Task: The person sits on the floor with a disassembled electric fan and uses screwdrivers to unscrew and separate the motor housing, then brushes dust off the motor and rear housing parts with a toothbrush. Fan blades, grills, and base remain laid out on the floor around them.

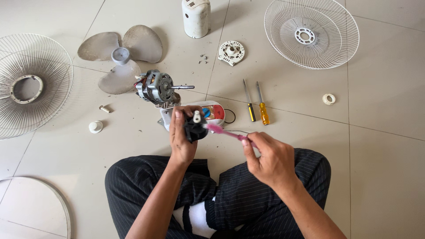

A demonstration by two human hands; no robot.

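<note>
Person sits cross-legged on tiled floor, fan parts spread in front. Left hand is closed around a small black switch block w/ a white knob on top, held up above the lap, just in front of the red-and-white fan base housing. Right hand is closed in a pinch on a pink-handled screwdriver, tip against the block's right side. Block looks like light, rigid plastic, prob. brittle at tabs; best held by its flat sides as now, thumb clear of knob. Screwdriver is thin, stiff, light; grip at rear of handle gives little leverage, may slip off. Behind the block: fan motor w/ bare shaft pointing right, metal, judged heavy for its size, standing on the housing neck. Other parts on floor: grey three-blade propeller upper L; wire guard far L; second white guard upper R; white motor cover top centre; white round plate beside loose screws. Two screwdrivers, black/yellow and orange handles, lie side by side right of housing. White cap lower L; small white ring far R. Label: red oval panel w/ blue dial on housing face; print not legible.
</note>
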